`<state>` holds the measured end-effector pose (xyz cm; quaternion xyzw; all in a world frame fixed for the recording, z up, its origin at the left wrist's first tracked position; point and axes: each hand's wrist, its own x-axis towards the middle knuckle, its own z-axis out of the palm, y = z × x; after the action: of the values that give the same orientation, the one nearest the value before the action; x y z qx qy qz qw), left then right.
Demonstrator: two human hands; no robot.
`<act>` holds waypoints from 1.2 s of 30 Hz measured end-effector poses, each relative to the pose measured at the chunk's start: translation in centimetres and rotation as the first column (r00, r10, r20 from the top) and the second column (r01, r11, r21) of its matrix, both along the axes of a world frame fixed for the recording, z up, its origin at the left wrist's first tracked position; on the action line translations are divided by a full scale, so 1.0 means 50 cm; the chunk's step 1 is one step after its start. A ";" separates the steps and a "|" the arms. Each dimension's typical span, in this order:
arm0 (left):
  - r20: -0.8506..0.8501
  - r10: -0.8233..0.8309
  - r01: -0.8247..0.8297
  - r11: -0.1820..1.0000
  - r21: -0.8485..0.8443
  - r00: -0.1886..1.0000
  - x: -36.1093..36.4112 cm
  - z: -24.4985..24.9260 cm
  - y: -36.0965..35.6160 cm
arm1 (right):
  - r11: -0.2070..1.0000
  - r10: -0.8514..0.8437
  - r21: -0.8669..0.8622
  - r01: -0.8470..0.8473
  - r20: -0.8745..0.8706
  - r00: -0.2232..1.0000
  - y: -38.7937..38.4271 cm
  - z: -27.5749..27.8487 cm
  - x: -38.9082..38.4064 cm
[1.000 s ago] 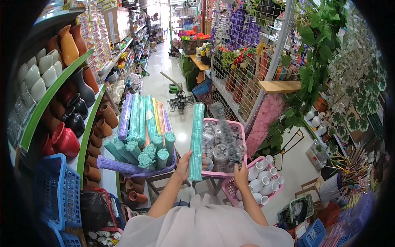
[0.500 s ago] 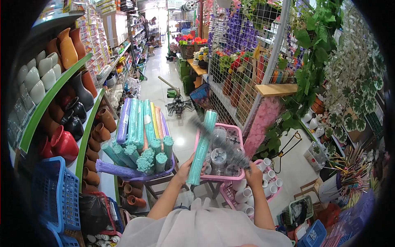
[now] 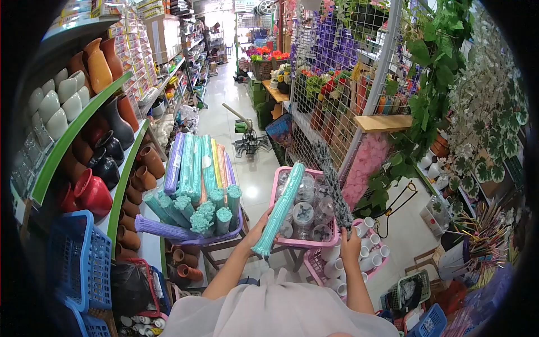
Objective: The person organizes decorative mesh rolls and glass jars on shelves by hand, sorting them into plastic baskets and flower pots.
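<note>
My left hand [image 3: 261, 231] is closed around a plastic-wrapped bundle of turquoise stems [image 3: 282, 205], which slants up over the near side of a pink basket [image 3: 306, 243]. Thin and fuzzy-ended, the stems look like pipe cleaners. In my right hand [image 3: 351, 245] is the lower end of a grey fluffy duster [image 3: 332, 182]; it points up and stands apart from the bundle. Clear round containers [image 3: 304, 214] fill the pink basket between my hands. Left of them, a purple basket [image 3: 240, 223] holds several more wrapped bundles [image 3: 191, 168] in turquoise, purple, yellow and orange.
White cylindrical pots [image 3: 370, 262] lie in another pink basket [image 3: 315, 273] by my right forearm. Shelves with vases [image 3: 94, 194] line the left side, above a blue basket [image 3: 78, 264]. A wire grid [image 3: 331, 112] with artificial flowers stands right of the aisle [image 3: 224, 140].
The duster has swung from lying across the turquoise bundle to upright on the right, away from it. The bundle now tilts more to the right, its lower end slightly left.
</note>
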<state>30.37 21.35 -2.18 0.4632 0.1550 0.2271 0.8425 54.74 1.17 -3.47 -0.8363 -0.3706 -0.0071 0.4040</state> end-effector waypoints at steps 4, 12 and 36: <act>0.059 0.059 -0.059 0.998 0.005 0.997 -0.003 0.014 0.011 | 0.960 0.271 0.021 -0.279 0.168 0.948 -0.039 -0.040 -0.010; -0.130 0.105 -0.101 0.994 0.044 0.986 -0.055 -0.001 0.001 | 0.994 0.082 -0.068 -0.085 -0.038 0.996 0.015 -0.030 0.001; 0.045 0.078 -0.053 0.911 -0.410 0.996 -0.038 -0.022 0.025 | 0.977 0.201 -0.091 -0.191 0.121 0.972 0.031 -0.013 -0.001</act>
<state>28.46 22.60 -3.29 0.2646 0.1891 0.2314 0.9169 54.69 2.71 -4.14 -0.8087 -0.4769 -0.0070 0.3443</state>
